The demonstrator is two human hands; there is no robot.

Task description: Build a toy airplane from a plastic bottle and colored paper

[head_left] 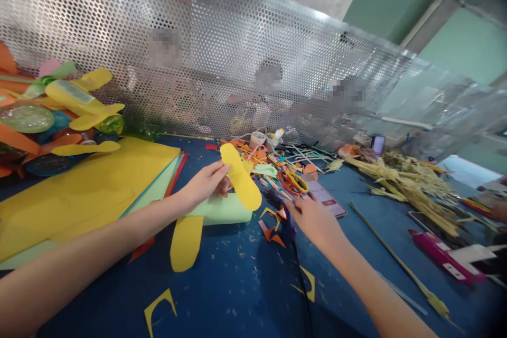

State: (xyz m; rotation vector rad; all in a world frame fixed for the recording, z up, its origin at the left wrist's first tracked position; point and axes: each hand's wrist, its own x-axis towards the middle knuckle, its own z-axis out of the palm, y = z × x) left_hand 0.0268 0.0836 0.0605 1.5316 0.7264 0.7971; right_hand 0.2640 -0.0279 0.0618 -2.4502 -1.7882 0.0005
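My left hand [209,182] pinches a yellow paper strip with rounded ends [242,178], held tilted. Just beneath that hand lies a pale green paper roll [225,210]. A rounded yellow paper piece [187,245] sticks out from the roll's near side. My right hand [315,216] is curled on what looks like a dark blue glue gun [290,229], its black cord trailing toward me. The hand hides much of the gun. Orange and yellow paper scraps [272,232] lie beside it.
Yellow paper sheets [91,185] are stacked on the left, before finished paper-and-bottle models [75,97]. Scissors [295,182], a phone [327,198] and scraps crowd the middle. Dried husks [407,185], a stalk [400,259] and a magenta box [446,256] lie right. Behind stands a perforated metal screen [222,47].
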